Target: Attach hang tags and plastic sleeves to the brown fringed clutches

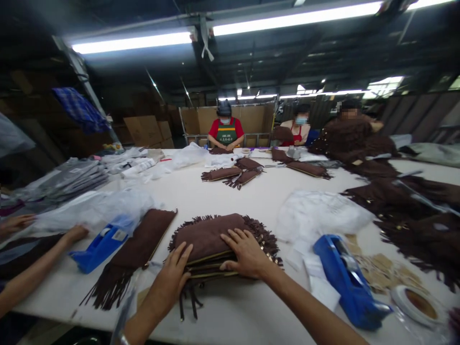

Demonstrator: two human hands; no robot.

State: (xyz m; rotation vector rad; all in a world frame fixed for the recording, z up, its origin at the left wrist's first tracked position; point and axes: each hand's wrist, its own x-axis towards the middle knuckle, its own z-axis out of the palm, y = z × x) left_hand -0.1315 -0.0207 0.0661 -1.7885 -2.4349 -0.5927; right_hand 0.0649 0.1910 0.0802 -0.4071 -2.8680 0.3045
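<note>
A stack of brown fringed pouches with zips lies on the white table in front of me. My left hand rests against its front left corner, fingers spread over the edge. On the right part of the top pouch lies my right hand, fingers apart and flat, the thumb by the front edge. Dark tassels hang from the stack's near side. Left of it, a single brown fringed pouch lies aslant with its fringe toward me.
Blue tape dispensers stand at left and right. A tape roll, tan tags and clear plastic bags lie to the right. Another person's hands show at far left. People sit across the table, near more pouches.
</note>
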